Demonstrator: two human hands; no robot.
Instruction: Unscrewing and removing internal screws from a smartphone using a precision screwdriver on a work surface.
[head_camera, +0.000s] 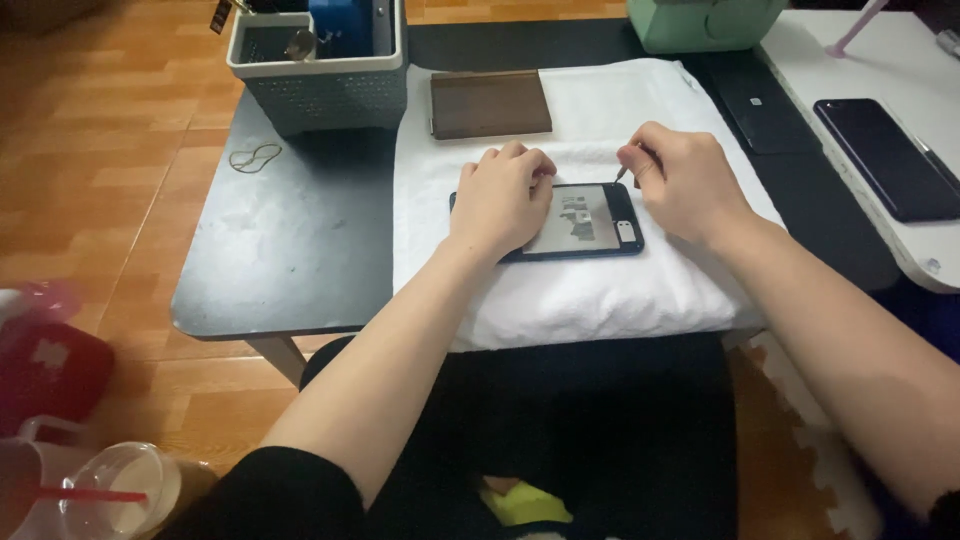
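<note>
Far lower left of the frame, a clear cup with a red straw (110, 493) and a red pouch (45, 365) sit on the wooden floor; moving right, the dark counter (280, 260) carries a rubber band (254, 157) and, at upper left, a grey perforated basket (320, 80). Centre frame now: a white folded towel (600, 290) pads the counter, a brown case (490, 103) lies at its top edge, and in the middle lies the opened phone (585, 222), back off, innards showing. The left hand (500, 195) lies over the phone's left end, fingers curled down onto it, pinning it flat. The right hand (680, 180) is pinched narrow around a thin tool (624, 171), its tip near the phone's upper right corner. That phone looks light, stiff and fragile — best held by its frame edges, clear of the exposed parts. At far right, a dark phone (885, 155) rests on a white table (850, 70).
</note>
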